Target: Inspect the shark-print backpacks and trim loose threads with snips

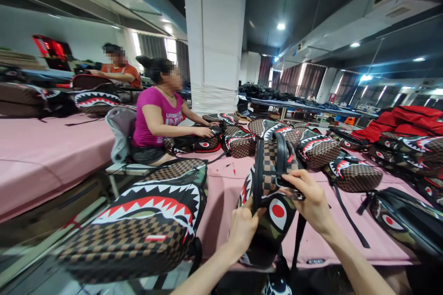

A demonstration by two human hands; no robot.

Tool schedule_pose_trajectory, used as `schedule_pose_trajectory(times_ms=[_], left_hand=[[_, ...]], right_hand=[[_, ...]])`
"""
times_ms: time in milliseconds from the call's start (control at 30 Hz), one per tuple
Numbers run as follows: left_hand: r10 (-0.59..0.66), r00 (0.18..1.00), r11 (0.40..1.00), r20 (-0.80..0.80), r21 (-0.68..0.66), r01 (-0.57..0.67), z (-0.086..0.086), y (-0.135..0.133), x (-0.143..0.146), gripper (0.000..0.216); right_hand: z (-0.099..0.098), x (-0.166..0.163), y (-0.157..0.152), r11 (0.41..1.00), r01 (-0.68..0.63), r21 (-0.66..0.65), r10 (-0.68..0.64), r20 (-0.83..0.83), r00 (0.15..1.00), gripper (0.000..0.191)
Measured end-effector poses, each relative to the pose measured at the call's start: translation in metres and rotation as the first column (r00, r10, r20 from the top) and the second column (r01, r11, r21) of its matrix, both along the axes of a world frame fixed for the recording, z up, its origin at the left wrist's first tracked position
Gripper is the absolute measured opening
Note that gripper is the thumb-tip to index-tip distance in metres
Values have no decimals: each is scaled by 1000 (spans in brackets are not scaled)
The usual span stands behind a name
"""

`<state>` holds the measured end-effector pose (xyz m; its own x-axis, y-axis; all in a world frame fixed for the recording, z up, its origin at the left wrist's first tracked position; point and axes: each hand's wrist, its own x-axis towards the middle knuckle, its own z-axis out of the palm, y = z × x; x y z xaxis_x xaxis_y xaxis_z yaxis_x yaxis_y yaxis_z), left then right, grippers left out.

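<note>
A checkered brown backpack [268, 166] with a shark-mouth print and black straps stands upright on the pink table [224, 193] right in front of me. My left hand [244, 226] is closed on its lower left edge. My right hand [308, 198] grips its right side by a black strap, fingers curled over the fabric. A second shark-mouth backpack [145, 221] lies flat to the left of my hands.
Several more shark-mouth backpacks [318, 147] crowd the table beyond and to the right. A person in a pink shirt [155, 115] sits at the left working on a bag; another person in orange [119, 69] sits farther back. A white pillar [214, 37] rises behind.
</note>
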<state>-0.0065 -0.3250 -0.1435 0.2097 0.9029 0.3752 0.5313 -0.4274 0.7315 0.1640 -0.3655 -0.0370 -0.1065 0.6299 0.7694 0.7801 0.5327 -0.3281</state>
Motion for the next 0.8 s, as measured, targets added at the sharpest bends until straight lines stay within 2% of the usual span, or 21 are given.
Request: schedule_pose_trajectory(times_ms=[67,133,167,233,367,467,533,600,633,700,733,767,800], left_hand=[[-26,1000,1000,2,6,26,0,0,-2,39],[-44,999,999,9,4,44,0,0,-4,42],[-51,999,999,16,1,51,0,0,-4,43],[-69,997,998,34,-12,69,1,-1,-4,43],[-94,991,994,93,-54,99,-1,-5,-5,41],[-186,961,970,205,-118,213,-3,8,-19,35],[-276,914,919,297,-195,341,0,31,-36,35],[-313,880,886,358,-224,406,11,58,-52,41],[-284,885,908,369,-193,371,20,70,-58,45],[-149,902,979,405,-66,191,45,83,-61,47],[-98,904,995,417,14,101,58,83,-59,45],[-90,908,993,410,103,52,72,78,-53,42],[-127,922,978,365,203,54,84,70,-46,39]], right_hand=[[6,13,3,999,-11,-37,3,-220,976,18],[14,29,8,995,87,-48,-99,-410,907,20],[16,36,12,989,133,-67,-148,-448,882,20],[18,48,22,976,150,-160,-206,-433,878,27],[8,55,36,892,21,-452,-248,-450,858,36],[2,49,29,866,-73,-494,-231,-525,819,36],[2,39,16,874,-90,-477,-208,-534,819,31],[1,23,2,875,-98,-474,-176,-501,847,27],[0,13,-5,875,-99,-474,-162,-479,863,26],[-5,-6,-12,886,-80,-456,-147,-443,885,23],[-8,-15,-13,899,-65,-434,-144,-432,890,20],[-12,-23,-13,913,-50,-406,-141,-427,893,17],[-16,-29,-11,926,-38,-376,-134,-423,896,14]])
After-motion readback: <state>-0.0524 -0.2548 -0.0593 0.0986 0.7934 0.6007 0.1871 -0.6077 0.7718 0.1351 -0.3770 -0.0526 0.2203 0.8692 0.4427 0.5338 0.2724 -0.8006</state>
